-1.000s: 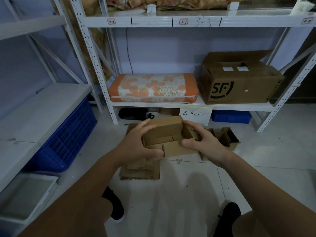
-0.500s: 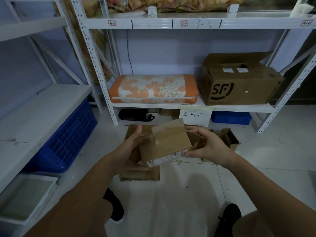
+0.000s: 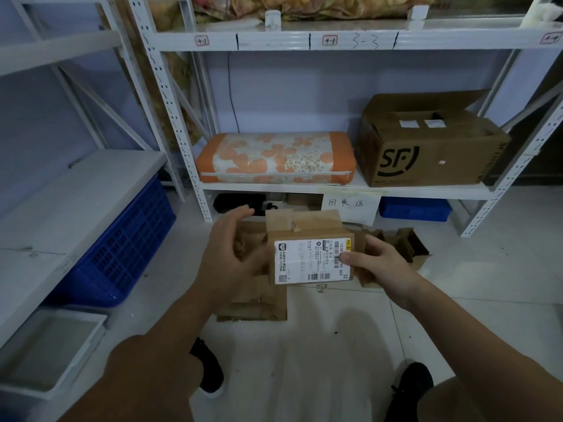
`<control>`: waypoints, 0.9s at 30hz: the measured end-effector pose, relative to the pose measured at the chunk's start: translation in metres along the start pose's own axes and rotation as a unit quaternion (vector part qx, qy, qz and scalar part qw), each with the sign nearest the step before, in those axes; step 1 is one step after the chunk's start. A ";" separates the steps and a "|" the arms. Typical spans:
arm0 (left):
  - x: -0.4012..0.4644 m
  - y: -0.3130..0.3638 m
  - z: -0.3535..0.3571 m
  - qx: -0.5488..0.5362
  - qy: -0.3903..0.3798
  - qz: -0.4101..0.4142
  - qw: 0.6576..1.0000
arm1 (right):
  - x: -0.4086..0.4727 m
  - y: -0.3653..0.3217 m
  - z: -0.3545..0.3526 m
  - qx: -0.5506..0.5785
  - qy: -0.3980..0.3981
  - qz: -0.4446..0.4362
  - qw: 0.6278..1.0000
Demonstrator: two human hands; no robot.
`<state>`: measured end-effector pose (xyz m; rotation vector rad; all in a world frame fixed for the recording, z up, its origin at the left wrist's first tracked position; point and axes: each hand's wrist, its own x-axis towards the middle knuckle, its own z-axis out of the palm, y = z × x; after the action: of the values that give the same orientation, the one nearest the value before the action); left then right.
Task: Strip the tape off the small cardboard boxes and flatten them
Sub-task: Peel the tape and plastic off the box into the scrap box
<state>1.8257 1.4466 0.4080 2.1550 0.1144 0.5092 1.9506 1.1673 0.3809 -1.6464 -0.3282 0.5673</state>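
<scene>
A small brown cardboard box (image 3: 307, 229) is held in front of me above the floor, its white shipping label (image 3: 304, 263) turned toward me and its flaps standing up at the far side. My right hand (image 3: 377, 266) grips the box's right end, thumb pressed on the label. My left hand (image 3: 231, 257) hovers at the box's left side with fingers spread and relaxed; whether it touches the box is unclear. Flattened cardboard pieces (image 3: 253, 303) lie on the floor below. More opened small boxes (image 3: 402, 242) sit on the floor behind my right hand.
A white metal rack (image 3: 335, 190) holds an orange flowered cushion (image 3: 274, 158) and a large SF carton (image 3: 426, 147). A paper sign (image 3: 350, 205) hangs from it. A blue crate (image 3: 128, 248) and white tray (image 3: 48, 348) sit at left. My shoes (image 3: 210, 370) stand on the tiled floor.
The box has been turned over from open side up to label side facing me. My left hand has let go and opened; my right hand keeps its hold.
</scene>
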 end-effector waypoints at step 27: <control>-0.009 0.002 0.046 -0.054 0.006 -0.013 0.998 | 0.000 0.001 0.025 -0.187 0.055 -0.152 0.969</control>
<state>1.8355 1.4085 0.3832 2.0434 0.1181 0.5018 1.9373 1.1884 0.3777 -1.9331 -0.6222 0.1848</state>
